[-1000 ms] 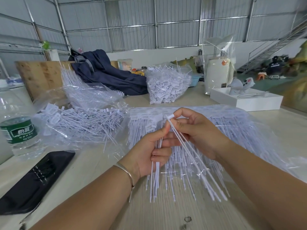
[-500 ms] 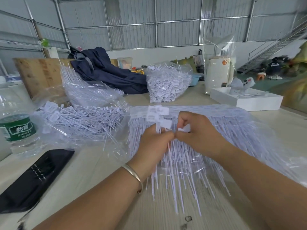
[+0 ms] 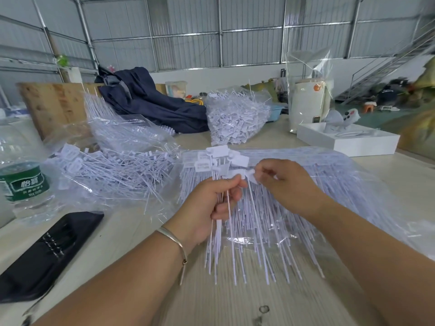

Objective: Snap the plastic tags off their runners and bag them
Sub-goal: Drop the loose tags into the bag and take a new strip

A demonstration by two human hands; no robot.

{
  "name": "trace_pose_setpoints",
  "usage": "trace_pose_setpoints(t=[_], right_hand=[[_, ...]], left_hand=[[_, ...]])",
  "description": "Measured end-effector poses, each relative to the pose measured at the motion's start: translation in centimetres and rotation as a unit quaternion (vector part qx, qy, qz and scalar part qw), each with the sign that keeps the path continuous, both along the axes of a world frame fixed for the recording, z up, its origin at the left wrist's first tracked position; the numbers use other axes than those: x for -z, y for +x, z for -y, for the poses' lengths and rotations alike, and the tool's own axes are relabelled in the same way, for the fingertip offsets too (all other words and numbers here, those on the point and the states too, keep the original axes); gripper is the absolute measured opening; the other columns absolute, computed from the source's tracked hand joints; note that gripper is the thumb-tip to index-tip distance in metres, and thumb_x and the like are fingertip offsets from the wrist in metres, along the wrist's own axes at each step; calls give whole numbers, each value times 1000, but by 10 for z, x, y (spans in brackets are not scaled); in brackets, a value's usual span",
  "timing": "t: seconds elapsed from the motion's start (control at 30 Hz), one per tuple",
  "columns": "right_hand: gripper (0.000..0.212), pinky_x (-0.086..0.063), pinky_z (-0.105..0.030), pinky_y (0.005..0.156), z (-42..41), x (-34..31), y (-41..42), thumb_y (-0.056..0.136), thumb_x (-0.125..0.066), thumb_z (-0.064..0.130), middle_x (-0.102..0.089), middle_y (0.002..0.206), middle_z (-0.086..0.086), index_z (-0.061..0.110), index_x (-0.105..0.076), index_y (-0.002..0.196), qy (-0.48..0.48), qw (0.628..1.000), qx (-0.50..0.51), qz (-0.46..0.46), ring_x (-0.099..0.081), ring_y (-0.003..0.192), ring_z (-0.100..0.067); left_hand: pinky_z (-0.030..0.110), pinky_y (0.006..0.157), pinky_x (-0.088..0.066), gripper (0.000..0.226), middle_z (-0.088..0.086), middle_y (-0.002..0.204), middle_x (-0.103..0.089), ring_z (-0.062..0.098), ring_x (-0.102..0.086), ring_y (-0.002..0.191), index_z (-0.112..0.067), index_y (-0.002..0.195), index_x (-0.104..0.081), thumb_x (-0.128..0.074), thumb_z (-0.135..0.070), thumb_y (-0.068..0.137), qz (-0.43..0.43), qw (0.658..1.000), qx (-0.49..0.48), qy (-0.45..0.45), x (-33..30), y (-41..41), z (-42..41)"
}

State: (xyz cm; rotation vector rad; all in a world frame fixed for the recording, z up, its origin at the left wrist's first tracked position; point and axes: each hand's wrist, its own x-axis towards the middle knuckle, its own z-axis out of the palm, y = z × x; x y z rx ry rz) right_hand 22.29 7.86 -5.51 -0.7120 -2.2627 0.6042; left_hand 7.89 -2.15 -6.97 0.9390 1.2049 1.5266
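1. Lowest in the frame, both forearms reach up from the bottom edge over the pale table (image 3: 235, 302); a metal bangle (image 3: 173, 238) sits on the left wrist.

2. At centre, the left hand (image 3: 209, 208) is curled round a small bunch of tags (image 3: 220, 158), stems hanging below the fist and flat heads fanned above it. A second ago this hand only steadied a loose strip; now it carries a gathered bunch, so several tags look to be freed already.

3. Just right of it, the right hand (image 3: 286, 184) pinches one white tag head (image 3: 250, 176) between thumb and fingertips, touching the left thumb. Half a second ago the two hands were pressed together lower down; now they have risen and the right hand has drawn slightly apart, which I judge to be a snap in progress or just done.

4. Beneath both hands lies the clear sheet of unbroken tags (image 3: 329, 196), spreading to the right of the frame: much is left to do.

5. Left of centre, an open clear bag of loose tags (image 3: 113, 170) lies beside a water bottle (image 3: 23, 184) and a black pouch (image 3: 47, 252).

6. Further back, upper centre, a full bag (image 3: 235, 121) stands near a dark jacket (image 3: 153, 104); a white box (image 3: 348, 141) sits at the right.
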Motion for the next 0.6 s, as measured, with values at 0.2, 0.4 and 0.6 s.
trace_pose_setpoints(t=[0.2,0.4,0.6], right_hand=[[18,-34,-27,59,6,0,-9,98,-46,3,-55,74,-18,9,-54,83,-68,995,-61,-50,-40,58,-10],[9,-33,-22,52,1,4,-8,90,-65,13,-50,55,1,14,-59,82,-134,985,-77,-69,-40,49,-9],[15,-36,-17,52,-6,1,2,82,-75,16,-55,54,1,8,-68,72,-218,965,-110,-96,-44,49,-8]], left_hand=[[14,32,-16,21,-3,63,-53,3,-27,39,-10,86,-68,-64,-30,88,1,996,34,-84,-2,-1,1],[15,33,-16,12,-7,54,-43,4,-25,38,-14,86,-60,-70,-20,83,-19,998,1,-64,-1,-5,0],[16,36,-16,24,-8,50,-32,5,-24,39,-19,61,-67,-72,-21,84,-59,995,17,-79,-2,-6,1]])
